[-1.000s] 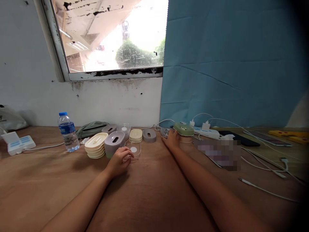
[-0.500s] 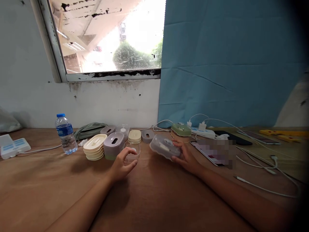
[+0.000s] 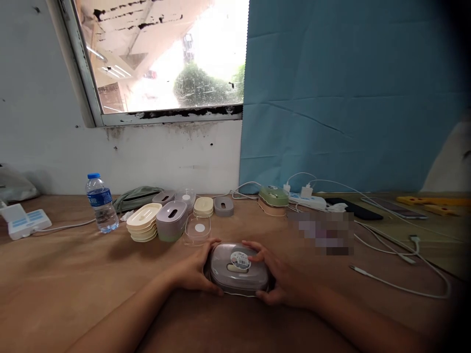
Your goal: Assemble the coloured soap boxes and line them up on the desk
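Note:
A grey oval plastic box (image 3: pixel 221 264) with a clear cover and a round barcode sticker sits in front of me, low at the table's near middle. My left hand (image 3: pixel 196 272) is wrapped around its left end, thumb at the near edge. Around the right end curls my right hand (image 3: pixel 277 274), with a finger reaching onto the cover beside the sticker. Just behind the left hand lies a clear plastic lid (image 3: pixel 191 228) with a white round label. The box's underside is hidden.
Left of centre stand a stack of cream lids (image 3: pixel 143 230), purple-grey containers (image 3: pixel 171 220) and a water bottle (image 3: pixel 100 206). A green-topped box (image 3: pixel 274 197), a power strip (image 3: pixel 307 200) and white cables (image 3: pixel 397 289) lie to the right. A blue cloth (image 3: pixel 331 98) hangs behind.
The grey box has come from the right of centre down toward me and turned level. My left hand, empty before, now grips its left end; the right hand has kept hold.

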`<control>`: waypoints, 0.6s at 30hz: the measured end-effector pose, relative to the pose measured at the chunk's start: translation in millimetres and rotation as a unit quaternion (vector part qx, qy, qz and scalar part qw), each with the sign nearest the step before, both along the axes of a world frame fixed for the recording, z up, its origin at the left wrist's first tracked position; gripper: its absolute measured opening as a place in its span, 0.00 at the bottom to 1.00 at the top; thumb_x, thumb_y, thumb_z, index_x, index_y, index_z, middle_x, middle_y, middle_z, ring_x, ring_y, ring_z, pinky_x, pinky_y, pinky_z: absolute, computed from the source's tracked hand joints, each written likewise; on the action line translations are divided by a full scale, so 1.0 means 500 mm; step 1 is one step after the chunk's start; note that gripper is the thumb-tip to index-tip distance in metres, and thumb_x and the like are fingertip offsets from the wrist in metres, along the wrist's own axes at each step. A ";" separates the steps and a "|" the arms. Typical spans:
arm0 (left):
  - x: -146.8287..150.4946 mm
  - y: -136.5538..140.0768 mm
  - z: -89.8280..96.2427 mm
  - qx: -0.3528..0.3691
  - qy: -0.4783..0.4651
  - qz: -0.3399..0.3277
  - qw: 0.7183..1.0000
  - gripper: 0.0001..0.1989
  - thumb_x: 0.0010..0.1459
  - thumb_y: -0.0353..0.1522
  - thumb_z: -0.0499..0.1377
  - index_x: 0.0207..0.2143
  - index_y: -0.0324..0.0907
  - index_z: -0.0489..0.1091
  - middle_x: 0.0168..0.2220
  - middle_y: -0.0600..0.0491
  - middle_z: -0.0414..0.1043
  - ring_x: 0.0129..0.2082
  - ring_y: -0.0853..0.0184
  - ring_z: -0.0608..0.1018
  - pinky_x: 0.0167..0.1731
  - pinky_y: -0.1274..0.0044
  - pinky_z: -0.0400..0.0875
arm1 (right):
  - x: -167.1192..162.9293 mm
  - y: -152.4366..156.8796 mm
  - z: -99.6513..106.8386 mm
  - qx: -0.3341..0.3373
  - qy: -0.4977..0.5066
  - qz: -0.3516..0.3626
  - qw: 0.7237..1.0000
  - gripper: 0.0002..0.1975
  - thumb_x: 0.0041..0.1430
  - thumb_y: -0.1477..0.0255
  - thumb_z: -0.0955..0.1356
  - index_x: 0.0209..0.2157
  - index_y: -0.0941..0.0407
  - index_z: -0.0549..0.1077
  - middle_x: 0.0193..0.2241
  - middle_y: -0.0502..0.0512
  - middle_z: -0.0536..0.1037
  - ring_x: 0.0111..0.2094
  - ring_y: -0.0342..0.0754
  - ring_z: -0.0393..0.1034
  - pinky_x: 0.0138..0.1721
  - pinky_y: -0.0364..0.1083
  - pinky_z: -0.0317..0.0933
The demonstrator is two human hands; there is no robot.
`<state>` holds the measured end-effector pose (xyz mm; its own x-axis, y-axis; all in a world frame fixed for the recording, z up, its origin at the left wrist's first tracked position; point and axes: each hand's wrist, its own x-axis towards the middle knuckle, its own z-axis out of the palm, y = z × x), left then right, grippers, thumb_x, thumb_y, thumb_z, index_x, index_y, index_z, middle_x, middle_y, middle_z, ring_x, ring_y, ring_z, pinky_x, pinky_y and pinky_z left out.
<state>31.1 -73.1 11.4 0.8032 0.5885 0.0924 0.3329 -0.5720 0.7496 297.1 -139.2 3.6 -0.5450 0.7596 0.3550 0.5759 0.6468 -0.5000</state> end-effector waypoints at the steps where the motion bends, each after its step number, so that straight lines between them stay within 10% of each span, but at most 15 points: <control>1: 0.001 0.001 -0.002 -0.003 -0.001 0.001 1.000 0.53 0.33 0.38 0.68 0.57 0.44 0.39 0.58 0.44 0.49 0.58 0.56 0.54 0.56 0.66 0.49 | 0.001 0.000 0.001 -0.003 0.001 0.001 1.000 0.27 0.43 0.68 0.69 0.45 0.54 0.56 0.58 0.62 0.51 0.57 0.55 0.50 0.52 0.50 0.52; 11: 0.002 0.005 -0.009 0.013 0.007 0.011 1.000 0.54 0.36 0.41 0.66 0.58 0.43 0.34 0.58 0.42 0.48 0.58 0.56 0.53 0.56 0.65 0.50 | -0.003 0.014 0.007 -0.052 0.146 -0.106 0.982 0.19 0.59 0.60 0.57 0.49 0.54 0.58 0.47 0.60 0.67 0.49 0.52 0.61 0.50 0.53 0.56; 18: 0.008 -0.014 0.021 0.225 -0.017 0.045 0.973 0.30 0.56 0.38 0.52 0.58 0.46 0.42 0.60 0.45 0.45 0.59 0.59 0.52 0.56 0.63 0.52 | 0.029 0.081 -0.024 -0.103 0.420 -0.232 0.871 0.18 0.52 0.51 0.59 0.31 0.51 0.62 0.34 0.55 0.71 0.32 0.50 0.70 0.36 0.52 0.66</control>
<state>34.9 -80.0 21.9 0.7427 0.5497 0.3825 0.3754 -0.8147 0.4420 311.5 -98.6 -8.4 0.2250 0.9233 0.3113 0.1266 0.2890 -0.9489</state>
